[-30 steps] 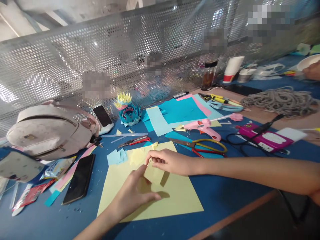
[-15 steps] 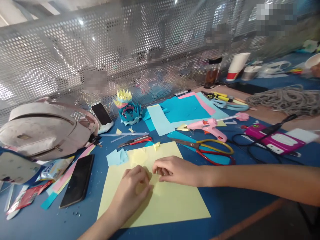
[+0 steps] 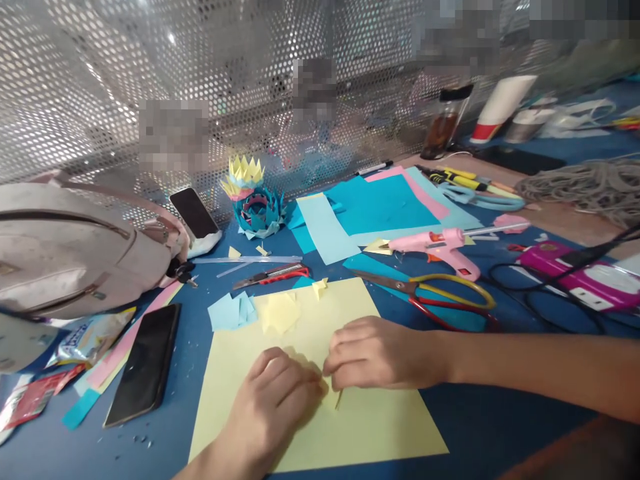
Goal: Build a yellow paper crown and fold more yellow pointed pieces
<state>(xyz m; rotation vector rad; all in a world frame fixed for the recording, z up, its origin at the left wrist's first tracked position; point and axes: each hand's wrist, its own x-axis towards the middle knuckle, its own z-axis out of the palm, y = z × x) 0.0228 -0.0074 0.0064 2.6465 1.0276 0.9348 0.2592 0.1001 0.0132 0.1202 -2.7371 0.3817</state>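
Observation:
Over a large pale yellow paper sheet point(image 3: 390, 427), my left hand point(image 3: 285, 393) and my right hand point(image 3: 370, 353) meet fingertip to fingertip. Between them they pinch a small yellow paper piece point(image 3: 337, 396), whose lower edge shows beneath the fingers; the rest is hidden. Behind the hands lie several loose yellow paper squares point(image 3: 281, 312) and light blue paper squares point(image 3: 232, 311). A small folded yellow piece point(image 3: 321, 288) rests at the sheet's far edge. Farther back stands a blue, pink and yellow folded-paper model point(image 3: 259, 210) with pointed petals.
To the right lie scissors point(image 3: 417, 287), a pink glue gun point(image 3: 445, 245) and a purple power strip point(image 3: 570, 277) with black cables. A utility knife point(image 3: 275, 274) lies behind the sheet. On the left are a phone point(image 3: 145, 363) and a pale backpack point(image 3: 80, 247). Perforated metal panel point(image 3: 250, 87) behind.
My hands have come together, and the fingers now close on a small yellow paper piece. The camera view has shifted slightly, with the table's things spreading outward.

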